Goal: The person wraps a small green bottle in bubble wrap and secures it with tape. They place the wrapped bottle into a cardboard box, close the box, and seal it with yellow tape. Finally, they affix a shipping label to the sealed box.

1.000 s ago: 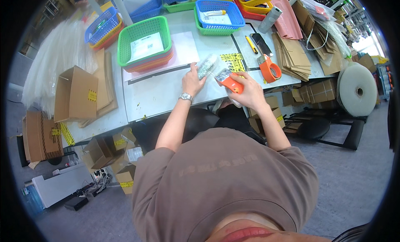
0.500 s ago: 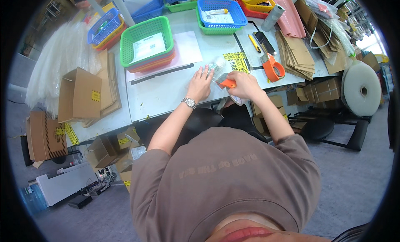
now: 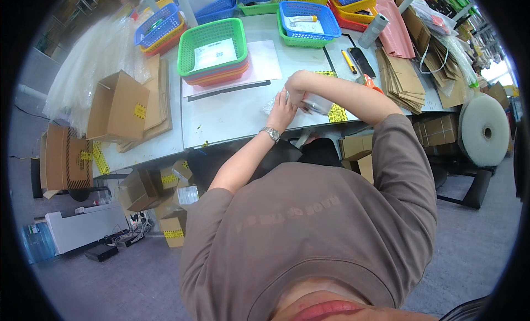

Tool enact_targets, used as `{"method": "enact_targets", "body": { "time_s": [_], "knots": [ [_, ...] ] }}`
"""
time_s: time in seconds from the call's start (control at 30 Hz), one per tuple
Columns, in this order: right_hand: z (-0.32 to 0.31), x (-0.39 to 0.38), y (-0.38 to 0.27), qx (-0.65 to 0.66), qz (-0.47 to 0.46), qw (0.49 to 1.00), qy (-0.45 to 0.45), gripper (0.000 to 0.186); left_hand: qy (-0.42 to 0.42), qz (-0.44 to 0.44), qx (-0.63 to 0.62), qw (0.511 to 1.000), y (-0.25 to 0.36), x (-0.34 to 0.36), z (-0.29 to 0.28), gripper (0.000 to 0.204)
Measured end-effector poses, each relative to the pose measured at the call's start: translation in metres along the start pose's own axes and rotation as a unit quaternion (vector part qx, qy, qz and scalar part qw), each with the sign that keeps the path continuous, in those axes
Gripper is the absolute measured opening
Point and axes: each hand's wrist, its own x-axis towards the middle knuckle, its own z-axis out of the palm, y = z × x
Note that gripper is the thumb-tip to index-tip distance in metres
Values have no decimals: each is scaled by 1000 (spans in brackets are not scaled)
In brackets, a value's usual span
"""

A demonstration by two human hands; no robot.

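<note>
My left hand (image 3: 280, 110) lies with fingers stretched out on clear plastic wrap (image 3: 269, 104) near the table's front edge. My right hand (image 3: 298, 89) is bent over from the right, just beside my left fingertips, fingers curled down; what it grips is hidden behind the wrist and forearm. A grey item in clear plastic (image 3: 317, 104) shows under that forearm, next to yellow printed tape (image 3: 337, 114) on the white table (image 3: 221, 122). An orange tape dispenser (image 3: 373, 86) peeks from behind my right arm.
Stacked baskets (image 3: 212, 67) and blue baskets (image 3: 331, 20) stand at the back. An open carton (image 3: 113, 114) and a plastic bundle (image 3: 72, 97) are left; flat cardboard (image 3: 400, 81), a phone (image 3: 361, 61), yellow cutter (image 3: 348, 60) and grey cylinder (image 3: 372, 31) are right.
My right elbow has swung up and the hand turned inward, rising toward the left fingertips; the orange dispenser it held is now out of sight. The view has shifted, moving the table rightward in frame.
</note>
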Motion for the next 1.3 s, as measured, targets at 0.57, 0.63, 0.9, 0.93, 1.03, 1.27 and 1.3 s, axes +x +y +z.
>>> {"method": "enact_targets", "body": {
  "time_s": [0.57, 0.63, 0.9, 0.93, 1.03, 1.27, 1.3],
  "knots": [
    [108, -17, 104, 125, 179, 832, 510, 46, -109, -93, -181, 973, -36, 9, -49, 73],
    [135, 26, 102, 63, 207, 765, 606, 49, -21, -205, -222, 953, -39, -2, -24, 81],
    [129, 9, -1, 111, 205, 753, 615, 57, -87, -319, -463, 823, -56, -16, -33, 66],
    [130, 12, -7, 134, 139, 736, 648, 59, -125, -338, -535, 764, -60, -13, -38, 65],
    [127, 9, -32, 625, -155, 566, 515, 47, -164, -351, -678, 625, -62, -14, -78, 74],
    [117, -6, -20, 725, -182, 478, 461, 43, -181, -300, -618, 704, -64, -28, -136, 87],
    [115, -5, -20, 730, -166, 480, 457, 43, -191, -315, -603, 707, -63, -26, -131, 88]
  ]
}}
